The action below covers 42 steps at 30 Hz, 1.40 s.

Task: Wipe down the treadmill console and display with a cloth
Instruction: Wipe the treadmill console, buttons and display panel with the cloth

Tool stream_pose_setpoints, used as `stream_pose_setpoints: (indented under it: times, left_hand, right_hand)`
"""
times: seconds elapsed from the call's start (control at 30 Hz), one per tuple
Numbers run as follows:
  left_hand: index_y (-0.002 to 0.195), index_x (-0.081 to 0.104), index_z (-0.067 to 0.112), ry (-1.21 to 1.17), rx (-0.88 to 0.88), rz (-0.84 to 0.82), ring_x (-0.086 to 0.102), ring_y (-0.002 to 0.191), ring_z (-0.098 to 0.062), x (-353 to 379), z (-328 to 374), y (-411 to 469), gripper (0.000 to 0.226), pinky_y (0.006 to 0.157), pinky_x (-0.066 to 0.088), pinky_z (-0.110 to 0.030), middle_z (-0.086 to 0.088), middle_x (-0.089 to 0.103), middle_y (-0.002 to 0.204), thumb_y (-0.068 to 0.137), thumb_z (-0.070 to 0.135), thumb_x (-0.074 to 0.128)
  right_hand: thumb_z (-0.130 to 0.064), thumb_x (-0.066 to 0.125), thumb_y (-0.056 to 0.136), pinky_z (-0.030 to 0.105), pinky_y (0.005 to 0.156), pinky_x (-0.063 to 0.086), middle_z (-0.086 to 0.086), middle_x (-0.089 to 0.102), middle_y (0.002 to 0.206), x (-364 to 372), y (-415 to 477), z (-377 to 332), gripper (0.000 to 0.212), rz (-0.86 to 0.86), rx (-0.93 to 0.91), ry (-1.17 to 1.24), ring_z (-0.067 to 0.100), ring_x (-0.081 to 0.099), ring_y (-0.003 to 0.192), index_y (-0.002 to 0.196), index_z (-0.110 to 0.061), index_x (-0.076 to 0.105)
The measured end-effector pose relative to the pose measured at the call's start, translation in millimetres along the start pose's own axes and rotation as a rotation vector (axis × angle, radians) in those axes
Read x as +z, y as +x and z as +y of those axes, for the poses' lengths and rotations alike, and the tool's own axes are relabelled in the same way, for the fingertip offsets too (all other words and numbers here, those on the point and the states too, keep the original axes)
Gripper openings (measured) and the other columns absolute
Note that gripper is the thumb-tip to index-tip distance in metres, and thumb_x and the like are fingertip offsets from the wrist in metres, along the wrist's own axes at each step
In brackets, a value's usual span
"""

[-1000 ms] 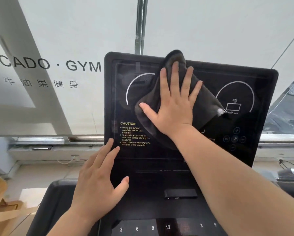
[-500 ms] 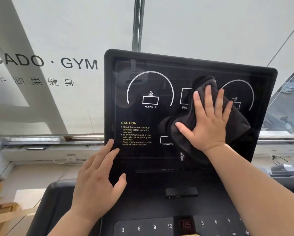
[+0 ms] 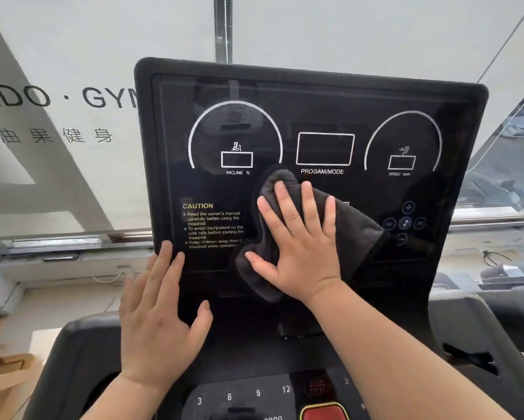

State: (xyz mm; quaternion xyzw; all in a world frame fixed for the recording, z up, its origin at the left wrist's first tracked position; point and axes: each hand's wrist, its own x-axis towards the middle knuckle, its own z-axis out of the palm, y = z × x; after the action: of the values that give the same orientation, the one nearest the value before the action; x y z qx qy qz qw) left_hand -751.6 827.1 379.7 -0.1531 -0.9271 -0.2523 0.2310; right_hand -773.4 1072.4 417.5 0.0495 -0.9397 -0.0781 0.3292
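Observation:
The black glossy treadmill display [image 3: 321,95] stands upright in front of me, with white dial arcs, a PROGAM/MODE box and a yellow CAUTION label. My right hand [image 3: 300,247] presses flat, fingers spread, on a dark grey cloth [image 3: 357,234] against the lower middle of the display. My left hand [image 3: 157,316] rests flat with fingers apart on the display's lower left edge, holding nothing. Below lies the console [image 3: 254,392] with number keys and a red stop button [image 3: 322,413].
A frosted window with GYM lettering [image 3: 109,97] fills the background. A dark padded handrail [image 3: 69,353] runs at lower left and another [image 3: 473,322] at right. Wooden pieces [image 3: 2,371] sit at the far lower left.
My right hand has slid the cloth from the display's top middle to the right side, then back left and down to the lower middle. My left hand has stayed at the lower left edge.

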Motion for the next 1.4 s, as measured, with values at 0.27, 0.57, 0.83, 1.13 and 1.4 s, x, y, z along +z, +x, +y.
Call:
stream_pose_setpoints:
  times: [0.27,0.57,0.83,1.13,1.4]
  left_hand:
    - [0.144,0.05,0.003,0.038,0.055,0.072,0.042,0.144,-0.034,10,-6,-1,0.075,0.113,0.032,-0.064,-0.009,0.036,0.161,0.079,0.041,0.056]
    - [0.153,0.035,0.013,-0.049,-0.166,0.008,0.022,0.154,-0.024,5,22,1,0.086,0.118,0.024,-0.065,0.005,0.021,0.166,0.075,0.046,0.052]
    - [0.157,0.025,0.013,-0.073,-0.307,-0.007,0.006,0.157,-0.021,16,46,2,0.095,0.125,0.013,-0.054,0.0,0.012,0.17,0.075,0.029,0.07]
    - [0.159,0.023,0.017,-0.066,-0.243,-0.1,0.0,0.155,-0.002,-4,34,-2,0.097,0.123,0.005,-0.028,0.01,0.011,0.17,0.08,0.021,0.078]
    - [0.157,0.03,0.017,-0.164,-0.229,-0.079,0.014,0.154,-0.008,-13,33,-2,0.089,0.123,0.022,-0.045,0.011,0.019,0.166,0.076,0.034,0.065]
  right_hand:
    - [-0.076,0.051,0.081,0.074,0.118,0.007,0.01,0.015,0.17,-4,-39,105,0.099,-0.015,0.27,-0.029,0.045,0.006,0.156,0.16,-0.022,0.027]
    - [-0.091,0.045,0.076,0.07,0.12,-0.008,0.008,0.006,0.173,-17,21,6,0.115,-0.076,0.224,0.025,0.046,-0.005,0.156,0.164,-0.025,0.014]
    - [-0.08,0.06,0.079,0.064,0.123,0.002,-0.001,0.027,0.169,-8,-21,66,0.094,-0.009,-0.02,0.042,0.037,0.013,0.156,0.158,-0.034,0.037]
    - [-0.082,0.045,0.083,0.075,0.118,0.002,0.014,0.004,0.172,-36,36,108,0.105,0.003,0.5,0.016,0.049,-0.001,0.155,0.164,-0.022,0.013]
    - [-0.085,0.038,0.086,0.069,0.121,-0.002,0.006,0.006,0.173,-36,80,11,0.102,0.021,0.161,0.025,0.044,0.0,0.157,0.165,-0.024,0.013]
